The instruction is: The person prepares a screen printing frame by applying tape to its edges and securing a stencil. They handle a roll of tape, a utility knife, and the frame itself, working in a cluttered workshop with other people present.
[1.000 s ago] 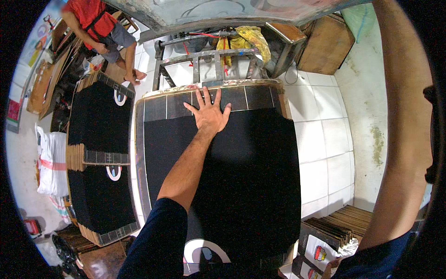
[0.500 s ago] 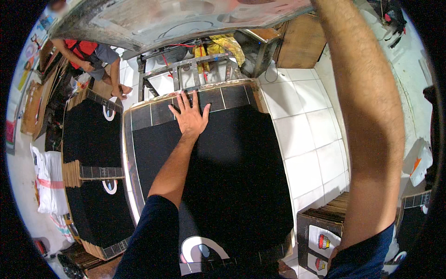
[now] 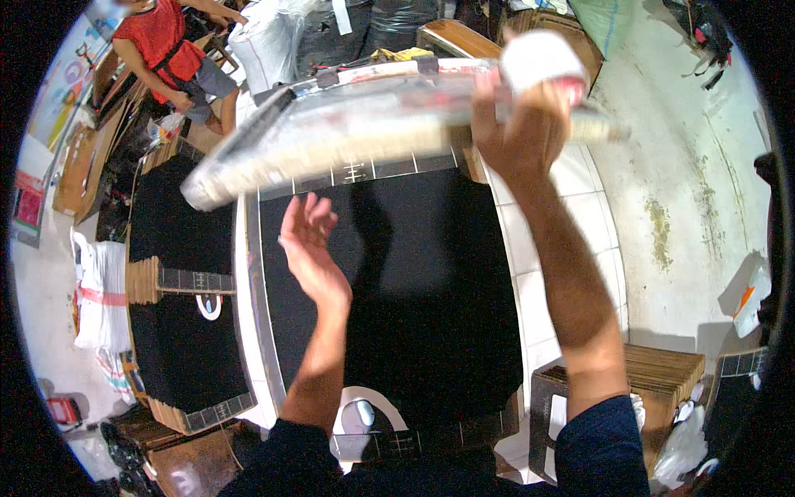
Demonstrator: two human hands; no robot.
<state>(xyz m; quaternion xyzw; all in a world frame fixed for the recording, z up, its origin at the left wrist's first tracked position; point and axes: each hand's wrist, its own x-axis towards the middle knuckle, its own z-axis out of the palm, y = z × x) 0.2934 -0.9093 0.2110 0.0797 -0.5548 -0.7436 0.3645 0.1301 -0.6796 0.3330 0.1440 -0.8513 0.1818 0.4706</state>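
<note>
A wide flat frame [image 3: 348, 116] with pale edges, smeared by motion, hangs tilted over the far end of a large black sheet [image 3: 422, 282]. The sheet has pale-lined dark strips at its ends and a printed eye shape at the near end. My right hand [image 3: 526, 137] is at the frame's right part, against a white rounded thing [image 3: 542, 62] with a red patch. Blur hides whether the fingers grip the frame or that white thing. Below the frame's near edge, my left hand [image 3: 310, 248] hovers above the sheet, empty, fingers apart and slightly curled.
Stacks of similar black sheets [image 3: 182, 331] stand along the left. At lower right is a stack of brown boards [image 3: 662, 373] beside the wall. A person in red [image 3: 157, 45] is at far left. Filled sacks [image 3: 269, 45] stand at the back.
The frame has swung down toward the black sheet. My left hand has lifted off the sheet's far strip and drawn nearer. My right hand has come down into view with the white thing.
</note>
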